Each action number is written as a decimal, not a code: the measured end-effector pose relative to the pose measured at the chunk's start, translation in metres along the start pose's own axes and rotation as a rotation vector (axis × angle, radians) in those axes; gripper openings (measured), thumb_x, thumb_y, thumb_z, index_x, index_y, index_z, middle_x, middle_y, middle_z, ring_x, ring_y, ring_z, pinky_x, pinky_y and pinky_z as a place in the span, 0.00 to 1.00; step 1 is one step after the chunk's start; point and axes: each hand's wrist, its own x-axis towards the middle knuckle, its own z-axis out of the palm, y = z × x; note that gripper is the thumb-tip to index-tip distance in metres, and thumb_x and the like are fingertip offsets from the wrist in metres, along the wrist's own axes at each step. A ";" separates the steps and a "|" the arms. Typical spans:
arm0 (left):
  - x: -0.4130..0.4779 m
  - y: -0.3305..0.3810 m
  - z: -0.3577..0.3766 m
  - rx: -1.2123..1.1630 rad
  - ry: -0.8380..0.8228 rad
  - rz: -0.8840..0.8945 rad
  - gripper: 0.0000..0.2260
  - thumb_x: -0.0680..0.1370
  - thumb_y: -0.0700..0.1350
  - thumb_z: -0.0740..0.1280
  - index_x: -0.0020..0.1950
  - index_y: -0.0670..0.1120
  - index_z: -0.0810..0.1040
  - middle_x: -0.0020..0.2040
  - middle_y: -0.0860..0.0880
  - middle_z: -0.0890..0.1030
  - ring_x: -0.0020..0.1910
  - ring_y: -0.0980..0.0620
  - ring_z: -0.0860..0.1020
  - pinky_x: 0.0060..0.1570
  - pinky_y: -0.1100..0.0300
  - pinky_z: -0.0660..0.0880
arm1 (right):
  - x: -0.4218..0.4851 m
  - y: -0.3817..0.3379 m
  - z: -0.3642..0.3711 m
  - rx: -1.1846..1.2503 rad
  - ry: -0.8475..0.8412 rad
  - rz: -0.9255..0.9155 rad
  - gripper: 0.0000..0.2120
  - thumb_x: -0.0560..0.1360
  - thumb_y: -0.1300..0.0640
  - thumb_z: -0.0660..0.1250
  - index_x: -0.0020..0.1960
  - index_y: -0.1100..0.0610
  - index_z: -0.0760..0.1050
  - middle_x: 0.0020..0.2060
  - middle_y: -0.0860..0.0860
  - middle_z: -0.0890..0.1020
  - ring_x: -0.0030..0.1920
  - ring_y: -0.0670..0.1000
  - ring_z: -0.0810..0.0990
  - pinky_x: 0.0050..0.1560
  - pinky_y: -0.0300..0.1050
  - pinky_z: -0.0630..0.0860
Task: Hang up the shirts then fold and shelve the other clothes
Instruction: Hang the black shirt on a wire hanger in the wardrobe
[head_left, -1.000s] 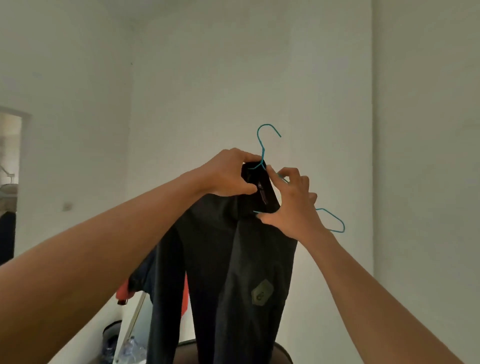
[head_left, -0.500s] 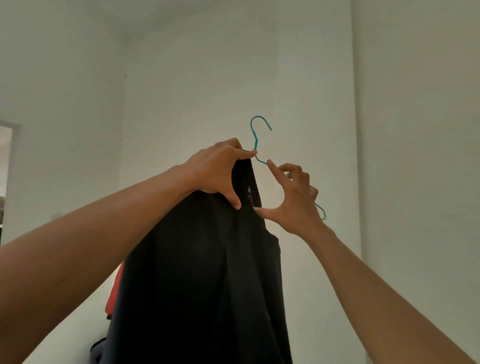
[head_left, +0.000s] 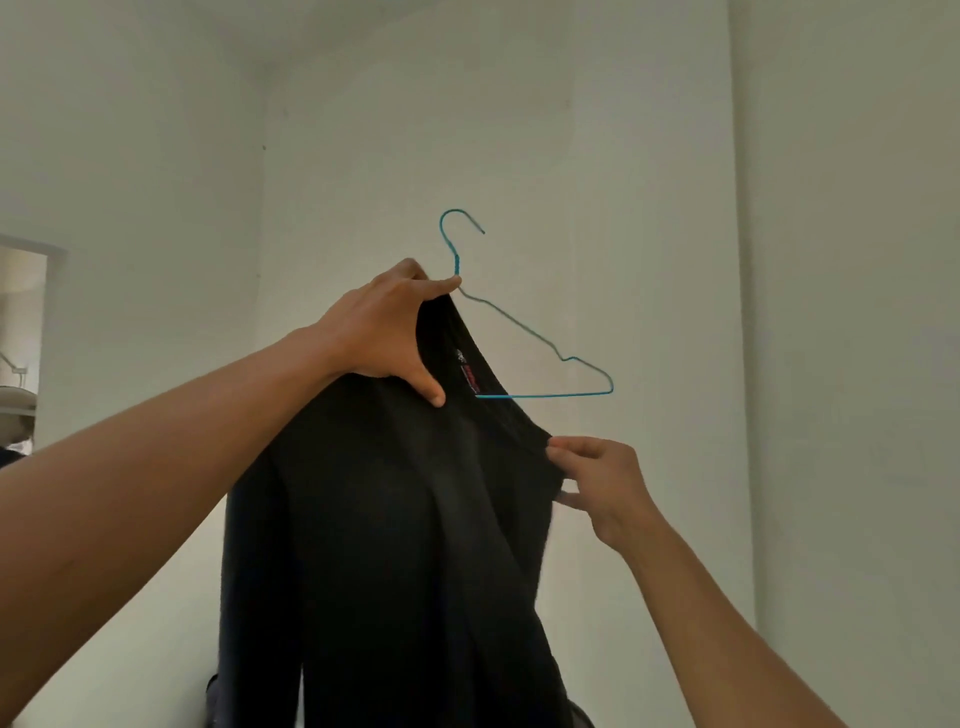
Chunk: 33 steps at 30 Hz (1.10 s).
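— Where was the black shirt (head_left: 395, 545)?
— Up in the air in front of the pale wall (head_left: 571, 130); it hung down from my hands, its lower part running out of view.
— And the hanger?
— The blue wire hanger (head_left: 545, 395) stood upright at the top of the shirt, hook uppermost; its right arm and part of the bottom bar were bare, outside the cloth; the other side was hidden behind the shirt and my hand.
— What was your left hand (head_left: 387, 338) doing?
— It gripped the top of the collar just beneath the hanger's neck; the thumb lay spread on the fabric beside the label (head_left: 467, 371).
— And the right hand (head_left: 597, 483)?
— Lower down, below the hanger's bare end; its fingertips pinched the edge of the neckline; it did not touch the wire.
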 end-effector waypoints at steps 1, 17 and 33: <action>-0.005 -0.006 0.003 0.004 -0.011 -0.005 0.61 0.51 0.68 0.81 0.79 0.54 0.60 0.62 0.51 0.69 0.60 0.49 0.73 0.58 0.49 0.76 | 0.005 -0.002 -0.005 0.100 0.031 0.031 0.04 0.77 0.66 0.70 0.50 0.61 0.83 0.48 0.58 0.86 0.47 0.55 0.85 0.37 0.45 0.81; -0.047 -0.047 0.044 -0.135 0.014 -0.030 0.59 0.50 0.68 0.81 0.77 0.54 0.64 0.62 0.55 0.69 0.60 0.51 0.73 0.60 0.47 0.76 | 0.050 -0.023 -0.014 0.389 0.082 0.175 0.06 0.78 0.72 0.64 0.51 0.65 0.78 0.48 0.61 0.81 0.46 0.56 0.81 0.53 0.51 0.81; -0.054 -0.045 0.034 -0.149 -0.014 -0.034 0.62 0.48 0.68 0.81 0.78 0.54 0.61 0.60 0.56 0.67 0.58 0.53 0.70 0.60 0.50 0.74 | 0.047 -0.037 -0.020 -0.292 0.236 -0.326 0.12 0.75 0.60 0.74 0.59 0.56 0.80 0.47 0.51 0.85 0.48 0.46 0.84 0.51 0.42 0.81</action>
